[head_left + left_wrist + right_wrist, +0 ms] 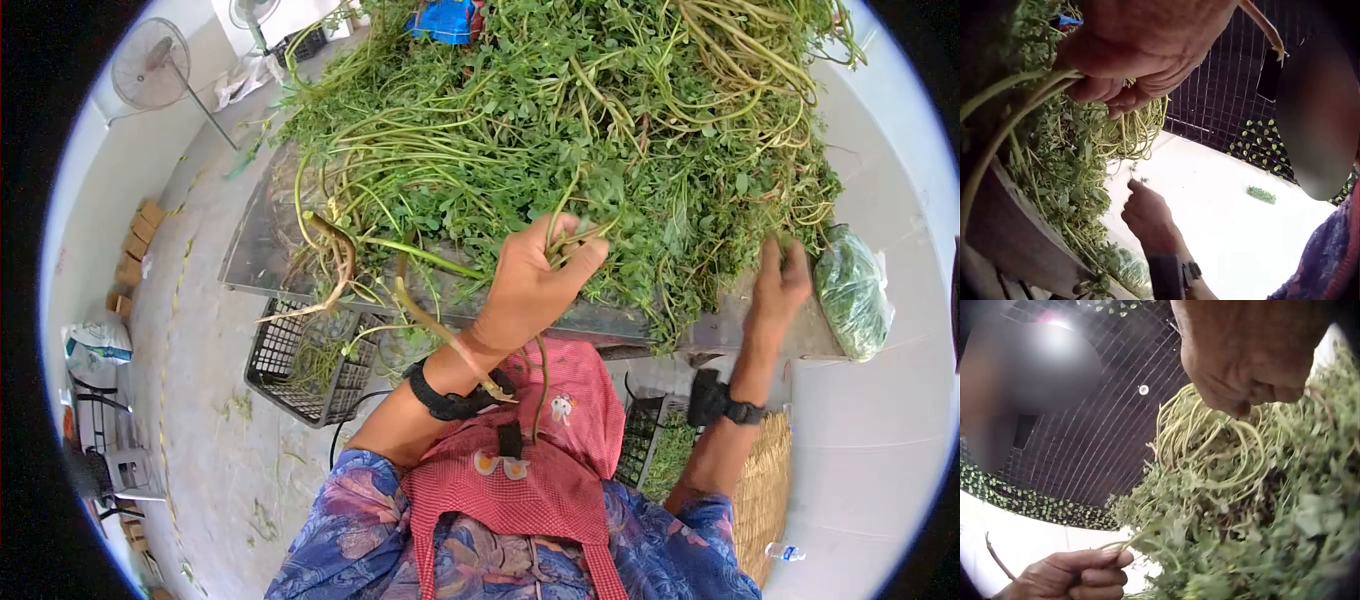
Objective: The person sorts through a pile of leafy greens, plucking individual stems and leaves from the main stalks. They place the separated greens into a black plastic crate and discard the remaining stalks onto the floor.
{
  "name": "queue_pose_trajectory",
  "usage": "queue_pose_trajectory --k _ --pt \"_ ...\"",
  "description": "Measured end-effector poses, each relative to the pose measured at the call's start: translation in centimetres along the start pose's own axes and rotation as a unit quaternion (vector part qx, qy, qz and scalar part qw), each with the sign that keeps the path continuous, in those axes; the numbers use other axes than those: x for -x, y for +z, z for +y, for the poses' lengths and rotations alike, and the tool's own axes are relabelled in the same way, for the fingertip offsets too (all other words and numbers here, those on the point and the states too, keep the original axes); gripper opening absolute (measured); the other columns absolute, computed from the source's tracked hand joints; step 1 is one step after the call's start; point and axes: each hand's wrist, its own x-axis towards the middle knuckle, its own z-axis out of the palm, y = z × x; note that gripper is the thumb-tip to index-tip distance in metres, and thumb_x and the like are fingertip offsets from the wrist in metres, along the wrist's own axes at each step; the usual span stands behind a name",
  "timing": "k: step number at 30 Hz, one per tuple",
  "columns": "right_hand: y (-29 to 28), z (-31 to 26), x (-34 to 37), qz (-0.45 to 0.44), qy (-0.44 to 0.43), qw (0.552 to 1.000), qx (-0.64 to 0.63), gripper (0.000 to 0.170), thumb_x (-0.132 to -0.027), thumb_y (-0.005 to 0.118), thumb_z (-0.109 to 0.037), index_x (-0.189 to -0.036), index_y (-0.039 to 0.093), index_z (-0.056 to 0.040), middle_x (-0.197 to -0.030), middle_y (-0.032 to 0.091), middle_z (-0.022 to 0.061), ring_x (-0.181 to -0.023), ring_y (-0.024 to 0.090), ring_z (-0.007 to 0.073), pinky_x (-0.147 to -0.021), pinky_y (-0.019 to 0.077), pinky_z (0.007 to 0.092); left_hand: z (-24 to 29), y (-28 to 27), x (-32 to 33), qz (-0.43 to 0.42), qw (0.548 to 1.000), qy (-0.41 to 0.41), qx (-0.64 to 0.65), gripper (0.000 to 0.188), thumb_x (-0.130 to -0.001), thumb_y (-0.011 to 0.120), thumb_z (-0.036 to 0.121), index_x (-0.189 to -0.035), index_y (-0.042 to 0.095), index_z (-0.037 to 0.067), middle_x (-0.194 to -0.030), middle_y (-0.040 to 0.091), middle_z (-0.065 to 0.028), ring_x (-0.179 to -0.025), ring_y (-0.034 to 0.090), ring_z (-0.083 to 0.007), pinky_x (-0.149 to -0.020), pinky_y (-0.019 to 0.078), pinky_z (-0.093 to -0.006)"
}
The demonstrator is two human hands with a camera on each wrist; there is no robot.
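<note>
The left hand (pixel 530 285) grips several green stems (pixel 565 243) between thumb and curled fingers, at the front edge of a large heap of leafy greens (pixel 500 140). In the left wrist view, long stems (pixel 1007 119) run out from under that hand (pixel 1147 47). Over the heap's right end, the right hand (pixel 780 285) pinches a small sprig, seen at its fingertips in the left wrist view (pixel 1147 212). Seen from the right wrist, its fingers (pixel 1260 387) are bent down over the greens, their tips partly hidden.
The heap lies on a metal table (pixel 250 245). A plastic bag of greens (pixel 855 295) sits at its right end. Black crates (pixel 265 350) stand below the front edge. A thick, pale-ended root (pixel 345 265) juts over the edge on the left. A fan (pixel 150 65) stands far left.
</note>
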Motion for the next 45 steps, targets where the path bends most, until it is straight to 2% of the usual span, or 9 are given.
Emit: queue_pose_trajectory --k 5,7,11,14,17,21,33,39,45 --pt "-12.0 8.8 3.9 -0.006 0.082 0.966 0.246 0.026 -0.084 0.060 -0.019 -0.100 0.060 0.0019 -0.091 0.064 0.0173 -0.078 0.059 0.0244 -0.071 0.0456 0.0343 1.2 -1.4 -0.3 -0.064 0.975 -0.172 0.123 0.022 -0.091 0.044 0.023 -0.094 0.049 0.002 -0.070 0.047 0.0006 -0.060 0.038 -0.0047 -0.053 0.0322 -0.0201" --pt "-15.8 10.0 6.8 -0.017 0.184 0.872 0.453 0.031 -0.082 0.062 -0.021 -0.104 0.060 -0.0006 -0.091 0.064 0.0187 -0.080 0.061 0.0297 -0.070 0.0475 0.0378 1.0 -1.4 -0.2 -0.072 0.968 -0.188 0.147 0.023 -0.092 0.040 0.025 -0.096 0.046 0.003 -0.071 0.046 0.0004 -0.060 0.037 -0.0054 -0.053 0.0312 -0.0196" --pt "-19.5 12.3 11.2 -0.130 0.047 0.782 0.607 0.034 -0.079 0.066 -0.021 -0.105 0.061 -0.0002 -0.091 0.064 0.0177 -0.084 0.059 0.0395 -0.079 0.0462 0.0407 0.8 -1.1 0.0 -0.057 0.971 -0.172 0.154 0.022 -0.091 0.036 0.025 -0.096 0.047 0.006 -0.075 0.053 -0.0020 -0.048 0.032 -0.0031 -0.043 0.0239 -0.0193" --pt "-15.4 6.8 7.9 -0.130 0.097 0.953 0.255 0.034 -0.079 0.065 -0.012 -0.112 0.060 -0.0041 -0.097 0.064 0.0147 -0.092 0.061 0.0272 -0.081 0.0478 0.0339 1.4 -1.1 0.2 -0.050 0.971 -0.178 0.150 0.024 -0.092 0.036 0.028 -0.095 0.047 0.007 -0.076 0.054 -0.0023 -0.049 0.033 -0.0035 -0.043 0.0242 -0.0191" --pt "-9.3 0.4 5.2 -0.153 0.081 0.985 0.020 0.028 -0.078 0.062 -0.003 -0.107 0.064 -0.0038 -0.106 0.063 0.0124 -0.093 0.061 0.0216 -0.085 0.0455 0.0293 1.3 -1.2 0.3 -0.051 0.966 -0.183 0.177 0.031 -0.094 0.034 0.033 -0.098 0.049 0.006 -0.076 0.054 -0.0025 -0.049 0.035 -0.0040 -0.043 0.0245 -0.0189" --pt "-1.6 -10.8 3.1 -0.250 -0.233 0.940 -0.017 0.023 -0.074 0.064 -0.003 -0.096 0.067 -0.0046 -0.107 0.062 0.0105 -0.108 0.054 0.0272 -0.092 0.0411 0.0367 0.9 -1.5 0.5 -0.071 0.959 -0.188 0.200 0.045 -0.095 0.029 0.043 -0.106 0.051 0.005 -0.077 0.053 -0.0018 -0.052 0.037 -0.0043 -0.043 0.0252 -0.0184" --pt "6.4 -12.6 4.7 -0.236 -0.093 0.954 -0.159 0.016 -0.072 0.071 -0.018 -0.081 0.068 -0.0048 -0.099 0.062 0.0128 -0.104 0.050 0.0323 -0.092 0.0344 0.0431 1.6 -0.5 0.4 -0.028 0.969 -0.158 0.190 0.050 -0.097 0.027 0.043 -0.125 0.046 0.006 -0.070 0.049 0.0025 -0.054 0.040 -0.0038 -0.045 0.0301 -0.0182" --pt "5.0 -12.7 5.3 -0.225 -0.250 0.942 -0.003 0.012 -0.066 0.074 -0.015 -0.076 0.069 -0.0099 -0.098 0.060 0.0061 -0.101 0.049 0.0273 -0.087 0.0337 0.0401 1.6 -0.3 0.3 -0.035 0.963 -0.168 0.208 0.052 -0.097 0.026 0.044 -0.127 0.044 0.006 -0.071 0.050 0.0011 -0.055 0.039 -0.0038 -0.047 0.0300 -0.0175" --pt "6.9 -11.5 6.4 -0.191 -0.203 0.958 -0.062 0.012 -0.066 0.073 -0.011 -0.077 0.068 -0.0083 -0.105 0.059 0.0069 -0.105 0.049 0.0292 -0.092 0.0339 0.0415 2.2 -0.4 0.4 -0.050 0.967 -0.150 0.198 0.050 -0.097 0.031 0.041 -0.124 0.046 0.001 -0.072 0.052 0.0000 -0.056 0.039 -0.0030 -0.049 0.0299 -0.0172"
